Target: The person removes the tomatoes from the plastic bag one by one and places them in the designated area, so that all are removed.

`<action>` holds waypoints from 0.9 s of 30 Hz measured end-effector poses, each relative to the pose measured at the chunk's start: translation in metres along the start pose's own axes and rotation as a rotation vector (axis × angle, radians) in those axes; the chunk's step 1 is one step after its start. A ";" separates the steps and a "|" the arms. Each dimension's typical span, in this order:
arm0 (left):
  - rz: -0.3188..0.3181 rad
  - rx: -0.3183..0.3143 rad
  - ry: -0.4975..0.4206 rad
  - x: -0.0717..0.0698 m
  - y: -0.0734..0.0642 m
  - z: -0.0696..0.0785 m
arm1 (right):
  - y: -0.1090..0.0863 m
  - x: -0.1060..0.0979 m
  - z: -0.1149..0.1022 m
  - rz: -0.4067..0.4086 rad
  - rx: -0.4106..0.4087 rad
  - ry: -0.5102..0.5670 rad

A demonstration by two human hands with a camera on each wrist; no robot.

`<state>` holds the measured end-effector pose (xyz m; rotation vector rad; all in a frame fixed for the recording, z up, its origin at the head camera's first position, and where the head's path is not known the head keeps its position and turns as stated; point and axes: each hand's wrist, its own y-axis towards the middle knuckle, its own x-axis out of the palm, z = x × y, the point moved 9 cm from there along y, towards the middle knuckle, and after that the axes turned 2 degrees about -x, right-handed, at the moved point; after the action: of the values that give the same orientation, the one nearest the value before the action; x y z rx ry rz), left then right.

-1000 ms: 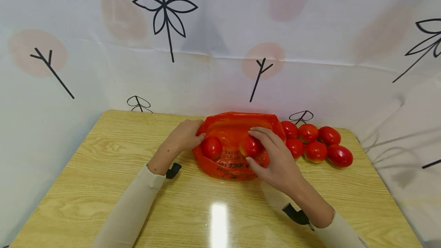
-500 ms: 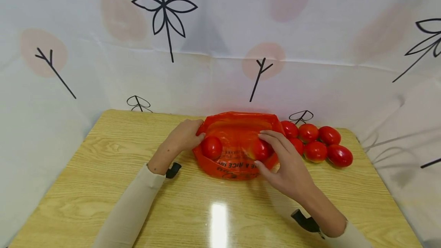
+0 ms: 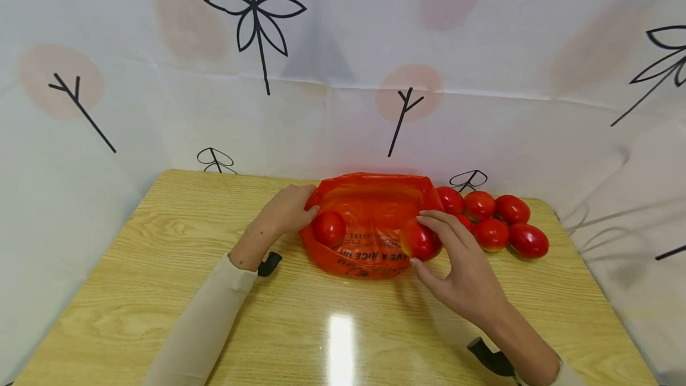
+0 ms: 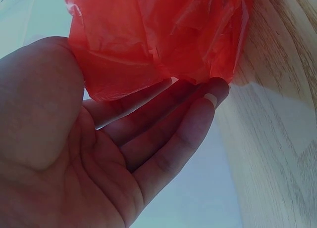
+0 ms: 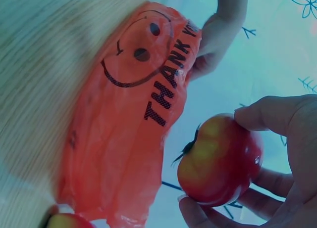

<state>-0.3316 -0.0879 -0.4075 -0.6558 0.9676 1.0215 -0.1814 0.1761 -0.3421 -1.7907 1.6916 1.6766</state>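
A red plastic bag point(image 3: 375, 204) with dark printing stands with its mouth spread at the back of the table. My left hand point(image 3: 286, 210) holds the bag's left rim between thumb and fingers; in the left wrist view the red plastic point(image 4: 148, 40) lies between them. One tomato point(image 3: 329, 229) sits inside the bag at its left. Over the bag's right rim, my right hand point(image 3: 471, 276) grips another tomato point(image 5: 220, 161), red with a yellowish top and a dark stem, with thumb and fingertips round it. In the right wrist view it appears apart from the bag.
Several red tomatoes point(image 3: 490, 234) lie grouped right of the bag, one partly hidden by my right hand. Behind the wooden table point(image 3: 177, 279) hangs a white cloth point(image 3: 343, 46) with plant drawings. Dark straps point(image 3: 490, 357) show at my wrists.
My right hand has moved right and slightly toward me, bringing its tomato from within the bag's mouth to above its right rim. The left hand and bag have stayed put.
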 end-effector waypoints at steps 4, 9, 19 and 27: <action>0.005 0.004 0.001 0.000 0.000 0.000 | -0.005 -0.006 0.000 0.013 -0.002 -0.011; 0.006 0.008 0.000 -0.001 -0.002 0.000 | -0.012 -0.013 0.001 0.036 0.002 -0.026; 0.002 0.001 -0.003 -0.001 -0.003 0.001 | -0.025 -0.024 0.016 0.039 0.087 -0.054; 0.000 -0.002 -0.003 -0.001 -0.002 0.000 | -0.033 -0.029 0.024 0.044 0.114 -0.097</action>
<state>-0.3300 -0.0884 -0.4067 -0.6560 0.9643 1.0230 -0.1624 0.2223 -0.3467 -1.6066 1.7589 1.6210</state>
